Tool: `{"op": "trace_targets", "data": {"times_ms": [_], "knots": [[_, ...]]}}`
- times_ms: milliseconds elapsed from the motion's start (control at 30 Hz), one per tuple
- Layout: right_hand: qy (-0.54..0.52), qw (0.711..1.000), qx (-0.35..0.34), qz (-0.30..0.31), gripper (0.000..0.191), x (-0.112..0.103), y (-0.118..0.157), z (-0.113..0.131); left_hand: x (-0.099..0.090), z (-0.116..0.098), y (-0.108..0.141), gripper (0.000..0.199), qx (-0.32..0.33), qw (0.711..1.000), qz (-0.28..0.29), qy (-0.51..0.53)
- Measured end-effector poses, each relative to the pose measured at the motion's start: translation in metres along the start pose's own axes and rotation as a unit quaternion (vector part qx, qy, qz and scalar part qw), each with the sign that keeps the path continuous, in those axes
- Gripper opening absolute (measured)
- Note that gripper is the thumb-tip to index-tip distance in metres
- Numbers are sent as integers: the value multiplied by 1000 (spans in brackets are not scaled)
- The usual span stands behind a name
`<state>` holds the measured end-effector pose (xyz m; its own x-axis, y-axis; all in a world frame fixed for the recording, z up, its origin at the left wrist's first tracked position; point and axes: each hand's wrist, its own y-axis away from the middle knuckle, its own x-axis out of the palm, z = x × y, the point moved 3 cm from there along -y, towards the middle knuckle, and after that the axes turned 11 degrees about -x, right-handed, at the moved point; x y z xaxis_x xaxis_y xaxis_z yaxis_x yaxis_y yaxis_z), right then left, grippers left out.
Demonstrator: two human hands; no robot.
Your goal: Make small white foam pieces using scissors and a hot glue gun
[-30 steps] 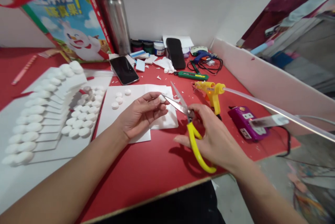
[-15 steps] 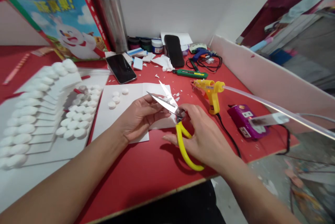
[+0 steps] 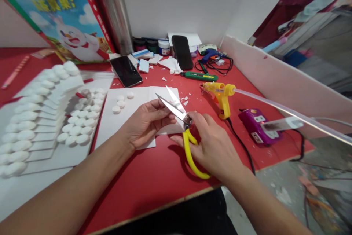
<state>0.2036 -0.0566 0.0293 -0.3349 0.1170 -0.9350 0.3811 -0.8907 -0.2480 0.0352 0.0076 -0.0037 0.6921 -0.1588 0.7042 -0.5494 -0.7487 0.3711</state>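
Yellow-handled scissors (image 3: 196,160) are in my right hand (image 3: 213,141), its fingers wrapped around the grips. Their two blades stand apart and point up and to the left, over my left hand. My left hand (image 3: 147,123) is curled, thumb and fingers pinched together just beneath the blades; whatever lies between them is hidden. Under this hand lies a white sheet (image 3: 110,136) on the red table (image 3: 154,187). Several small white discs (image 3: 116,109) rest on the sheet, left of my fingers. Little white scraps (image 3: 185,103) are scattered beyond the blades.
Rows of white discs (image 3: 82,139) and stacked white boards (image 3: 44,145) fill the left side. A yellow glue gun (image 3: 224,105) with a long clear stick, a purple box (image 3: 257,127), a green pen-like tool (image 3: 199,76), two phones (image 3: 126,71) and a steel flask (image 3: 117,18) stand around.
The scissor blades have come slightly closer together. Both hands stay in nearly the same place, and the view has shifted a little.
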Motion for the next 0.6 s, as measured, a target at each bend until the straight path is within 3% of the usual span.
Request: {"op": "trace_targets", "data": {"times_ms": [600], "knots": [[-43, 998, 2, -50, 50, 1, 16, -2, 0, 3, 0, 17, -24, 1000, 2, 1]]}}
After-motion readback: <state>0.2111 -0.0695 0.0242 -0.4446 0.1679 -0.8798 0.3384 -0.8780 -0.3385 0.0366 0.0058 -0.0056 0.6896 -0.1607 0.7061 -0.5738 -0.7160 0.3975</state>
